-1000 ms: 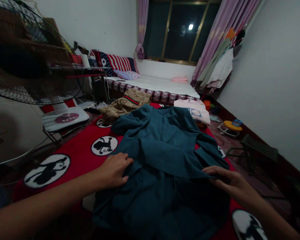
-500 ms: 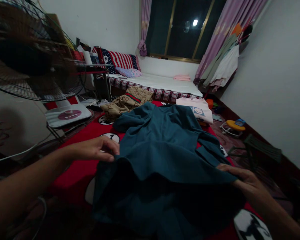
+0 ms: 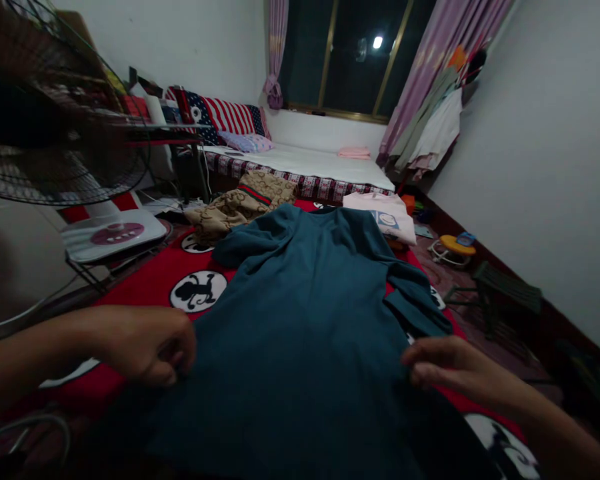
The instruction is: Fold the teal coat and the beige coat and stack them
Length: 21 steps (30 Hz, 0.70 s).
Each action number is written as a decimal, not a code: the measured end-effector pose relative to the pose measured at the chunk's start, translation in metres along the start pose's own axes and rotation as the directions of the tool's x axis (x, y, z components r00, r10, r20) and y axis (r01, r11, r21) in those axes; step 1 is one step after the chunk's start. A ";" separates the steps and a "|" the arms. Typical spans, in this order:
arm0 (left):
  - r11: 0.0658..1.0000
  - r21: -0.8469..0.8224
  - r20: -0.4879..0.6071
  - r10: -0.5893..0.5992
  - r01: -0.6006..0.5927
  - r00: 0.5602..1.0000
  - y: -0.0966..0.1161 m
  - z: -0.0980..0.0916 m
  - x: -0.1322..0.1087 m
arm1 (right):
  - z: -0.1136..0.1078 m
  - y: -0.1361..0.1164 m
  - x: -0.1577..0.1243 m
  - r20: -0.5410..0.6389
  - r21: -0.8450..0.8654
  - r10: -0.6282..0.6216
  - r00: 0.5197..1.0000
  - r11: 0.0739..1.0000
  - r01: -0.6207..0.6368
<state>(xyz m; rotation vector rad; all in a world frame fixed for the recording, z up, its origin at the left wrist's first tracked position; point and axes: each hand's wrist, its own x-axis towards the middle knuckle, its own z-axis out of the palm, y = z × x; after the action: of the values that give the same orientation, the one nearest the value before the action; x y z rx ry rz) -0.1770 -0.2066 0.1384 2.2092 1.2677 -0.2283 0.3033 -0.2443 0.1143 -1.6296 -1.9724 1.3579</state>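
Teal garment spread flat on a red blanket, collar end away from the viewer. Left hand closed in a fist on its near left edge; right hand pinching its near right edge with curled fingers. Tan cloth and pink shirt lie beyond it; fan at left.

A shirt lies spread on a blanket. Behind it to the left sits a crumpled garment, and to the right a folded top. A bed runs across behind both, under the window. A fan stands at the left, a stool at the right.
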 end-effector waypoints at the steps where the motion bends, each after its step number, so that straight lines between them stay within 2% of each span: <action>1: 0.998 -0.009 0.033 0.058 -0.057 0.998 0.009 -0.005 0.013 | 0.000 -0.005 0.015 -0.083 0.009 -0.034 0.996 0.999 0.035; 2: 0.993 -0.008 0.016 0.120 -0.120 0.993 0.019 -0.009 0.029 | 0.001 -0.009 0.032 -0.164 0.007 -0.079 0.983 0.997 0.081; 3: 0.983 0.009 -0.056 0.185 -0.185 0.981 0.030 -0.011 0.049 | 0.004 -0.014 0.050 -0.236 -0.015 -0.139 0.962 0.990 0.139; 6: 0.924 0.099 -0.287 0.382 -0.370 0.878 0.058 -0.007 0.121 | 0.021 -0.022 0.108 -0.360 -0.222 -0.343 0.868 0.935 0.277; 7: 0.916 0.132 -0.354 0.400 -0.378 0.846 0.063 -0.004 0.146 | 0.027 -0.021 0.126 -0.356 -0.321 -0.398 0.846 0.902 0.290; 8: 0.920 0.161 -0.403 0.392 -0.358 0.827 0.064 0.000 0.169 | 0.033 -0.017 0.141 -0.330 -0.405 -0.419 0.846 0.872 0.274; 9: 0.932 0.180 -0.434 0.362 -0.315 0.825 0.062 0.004 0.191 | 0.037 -0.012 0.154 -0.291 -0.480 -0.412 0.864 0.844 0.241; 11: 0.963 0.197 -0.450 0.255 -0.184 0.856 0.049 0.010 0.224 | 0.037 0.003 0.169 -0.258 -0.608 -0.327 0.909 0.786 0.110; 13: 0.983 0.180 -0.487 0.123 -0.038 0.865 0.029 0.015 0.243 | 0.026 0.015 0.173 -0.336 -0.690 -0.193 0.922 0.717 -0.102; 16: 0.986 0.157 -0.573 0.042 0.059 0.819 0.006 0.023 0.254 | 0.001 0.006 0.170 -0.516 -0.697 0.027 0.856 0.568 -0.438; 17: 0.986 0.155 -0.595 0.039 0.067 0.803 0.003 0.025 0.254 | -0.007 -0.005 0.171 -0.532 -0.700 0.077 0.843 0.521 -0.489; 19: 0.986 0.150 -0.622 0.037 0.072 0.782 0.002 0.028 0.254 | -0.014 -0.032 0.180 -0.513 -0.730 0.101 0.853 0.471 -0.495; 21: 0.989 0.136 -0.634 0.044 0.056 0.772 0.004 0.030 0.253 | -0.009 -0.057 0.198 -0.478 -0.765 -0.016 0.878 0.498 -0.408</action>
<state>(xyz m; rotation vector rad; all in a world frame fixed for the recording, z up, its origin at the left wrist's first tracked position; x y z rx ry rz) -0.0343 -0.0381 0.0106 2.5142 1.6434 0.4973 0.2044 -0.0651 0.0926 -2.3385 -2.3170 -0.1535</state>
